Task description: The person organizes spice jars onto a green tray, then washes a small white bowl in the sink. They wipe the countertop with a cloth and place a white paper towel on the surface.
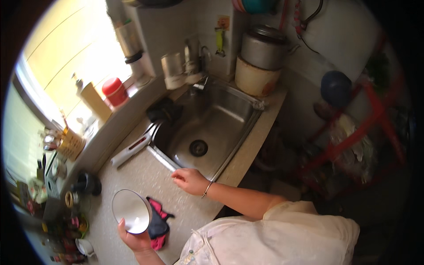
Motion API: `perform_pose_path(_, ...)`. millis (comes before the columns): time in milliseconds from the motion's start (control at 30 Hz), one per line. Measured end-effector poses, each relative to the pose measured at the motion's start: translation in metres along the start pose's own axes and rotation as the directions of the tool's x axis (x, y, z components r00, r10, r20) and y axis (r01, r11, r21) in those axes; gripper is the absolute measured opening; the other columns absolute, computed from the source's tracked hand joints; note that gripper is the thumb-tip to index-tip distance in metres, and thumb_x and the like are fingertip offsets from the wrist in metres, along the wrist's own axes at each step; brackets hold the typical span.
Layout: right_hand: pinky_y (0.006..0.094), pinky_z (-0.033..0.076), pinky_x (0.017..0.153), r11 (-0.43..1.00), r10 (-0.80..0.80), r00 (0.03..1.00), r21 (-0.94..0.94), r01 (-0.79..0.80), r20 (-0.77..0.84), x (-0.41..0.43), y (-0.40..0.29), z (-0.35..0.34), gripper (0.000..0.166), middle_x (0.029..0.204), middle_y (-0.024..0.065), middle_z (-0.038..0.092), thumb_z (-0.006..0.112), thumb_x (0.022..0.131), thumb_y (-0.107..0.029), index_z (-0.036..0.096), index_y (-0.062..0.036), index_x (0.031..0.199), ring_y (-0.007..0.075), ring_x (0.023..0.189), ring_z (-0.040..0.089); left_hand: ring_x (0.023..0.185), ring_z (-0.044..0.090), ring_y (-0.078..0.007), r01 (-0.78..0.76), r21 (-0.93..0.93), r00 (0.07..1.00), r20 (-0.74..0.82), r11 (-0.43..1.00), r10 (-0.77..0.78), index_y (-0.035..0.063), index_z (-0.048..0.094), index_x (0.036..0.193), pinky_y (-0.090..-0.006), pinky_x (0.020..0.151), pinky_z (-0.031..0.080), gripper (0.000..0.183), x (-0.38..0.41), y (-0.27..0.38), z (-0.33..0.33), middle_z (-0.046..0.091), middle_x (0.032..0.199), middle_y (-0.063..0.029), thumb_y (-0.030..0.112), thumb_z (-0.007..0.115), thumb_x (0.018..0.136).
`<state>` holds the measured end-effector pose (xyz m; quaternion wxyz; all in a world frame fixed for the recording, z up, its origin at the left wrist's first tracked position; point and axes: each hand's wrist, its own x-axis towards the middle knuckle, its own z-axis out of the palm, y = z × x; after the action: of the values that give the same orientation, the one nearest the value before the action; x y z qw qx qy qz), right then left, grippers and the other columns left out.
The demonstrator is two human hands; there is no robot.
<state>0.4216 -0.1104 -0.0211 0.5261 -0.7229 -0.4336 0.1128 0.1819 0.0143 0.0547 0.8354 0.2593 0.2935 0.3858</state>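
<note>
A white bowl with a dark rim (131, 211) is held tilted in my left hand (135, 237), the thumb over its edge. Below and beside the bowl a pink and dark cloth (159, 228) lies on the speckled countertop (185, 212). My right hand (190, 180), with a bracelet at the wrist, is at the near corner of the stainless steel sink (228, 129). Its fingers are curled; whether they hold anything cannot be told. A light-coloured handled tool (132, 150) lies left of the sink, and a dark object, perhaps a cloth (164, 110), lies at the sink's back left.
Behind the sink are a tap (201, 85) and a water filter (172, 71). A metal pot (264, 48) stands on a pale container (256, 78). Along the left are a red-lidded jar (115, 91), a dark mortar (87, 184) and a white cup (84, 247). A red rack (347, 135) stands right.
</note>
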Motion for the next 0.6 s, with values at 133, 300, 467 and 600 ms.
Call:
perform_pose_path(133,0.0395,0.051,0.071,0.986,0.166,0.955,0.044,-0.161,-0.246,0.042,0.061,-0.108,0.015,0.085,0.0167,0.066,0.061,0.083,-0.016,0.063,-0.0046,0.093,0.0337,0.081,0.064,0.11,0.059,-0.0302,0.195,0.047,0.981,0.001,0.98,-0.196,0.0019,0.051,0.124,-0.044,0.096,0.047,0.046,0.035,-0.074,0.076,0.061,0.118,-0.0125,0.028,0.052,0.087)
perform_pose_path(300,0.045,0.043,0.094,0.801,0.048,0.832,-0.476,-0.363,-0.553,0.079,0.168,-0.26,0.025,0.111,0.0139,0.061,0.067,0.078,-0.015,0.062,-0.0093,0.102,0.0346,0.111,0.052,0.112,0.058,-0.0291,0.331,0.104,0.94,0.053,0.938,-0.337,0.0044,0.048,0.129,-0.046,0.094,0.048,0.044,0.072,-0.154,0.147,0.058,0.124,-0.0111,0.026,0.049,0.09)
perform_pose_path(467,0.0449,0.038,0.098,0.494,0.203,0.868,-0.718,-0.491,-0.454,0.059,0.242,-0.35,0.034,0.112,0.0093,0.06,0.067,0.078,-0.012,0.063,-0.0147,0.112,0.0322,0.114,0.047,0.113,0.058,-0.0275,0.359,0.261,0.926,0.019,0.896,-0.377,0.0061,0.044,0.133,-0.044,0.09,0.051,0.047,0.088,-0.182,0.186,0.056,0.128,-0.0101,0.031,0.049,0.093)
perform_pose_path(600,0.0413,0.043,0.09,0.63,0.117,0.91,-0.679,-0.378,-0.398,0.081,0.254,-0.351,0.023,0.101,0.0102,0.065,0.062,0.086,-0.015,0.064,-0.0117,0.108,0.029,0.099,0.058,0.112,0.059,-0.0259,0.336,0.316,0.935,-0.003,0.887,-0.353,0.0079,0.042,0.134,-0.0411,0.084,0.054,0.044,0.114,-0.187,0.181,0.057,0.125,-0.0104,0.029,0.046,0.096)
